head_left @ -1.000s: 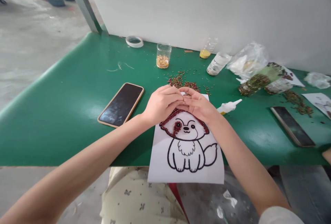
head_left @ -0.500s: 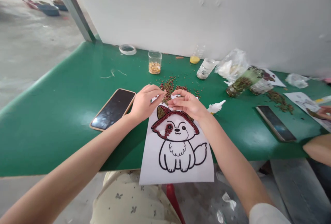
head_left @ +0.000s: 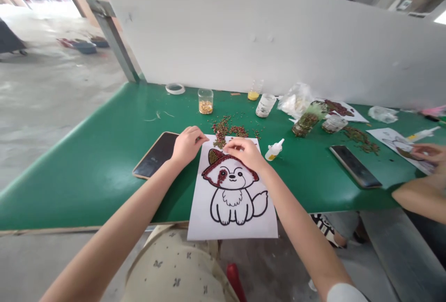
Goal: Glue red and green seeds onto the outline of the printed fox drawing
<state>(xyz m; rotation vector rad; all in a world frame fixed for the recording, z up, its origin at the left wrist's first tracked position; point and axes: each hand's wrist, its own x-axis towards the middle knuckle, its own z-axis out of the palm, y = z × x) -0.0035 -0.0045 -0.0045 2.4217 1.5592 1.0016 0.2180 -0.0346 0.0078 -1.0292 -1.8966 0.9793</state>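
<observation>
A white sheet with a black-outlined dog drawing (head_left: 232,195) lies on the green table (head_left: 104,153), hanging over its near edge. The dog's head is partly filled with red and brown seeds. My left hand (head_left: 187,146) rests at the sheet's upper left corner, fingers curled as in a pinch; what it holds is too small to see. My right hand (head_left: 244,152) lies on the top of the drawing over the dog's right ear, fingers bent down onto the paper. A heap of loose seeds (head_left: 228,132) lies just beyond both hands.
A phone (head_left: 156,154) lies left of my left hand, a small glue bottle (head_left: 274,150) to the right. Jars, seed bags and a tape roll (head_left: 174,88) stand by the white wall. Another person's arm (head_left: 418,190) works on a second drawing at the right, near another phone (head_left: 354,166).
My hands have parted: the left drew back to the sheet's left corner, uncovering the seeded left ear. The view lifted and pulled back, and the other person's arm came into sight.
</observation>
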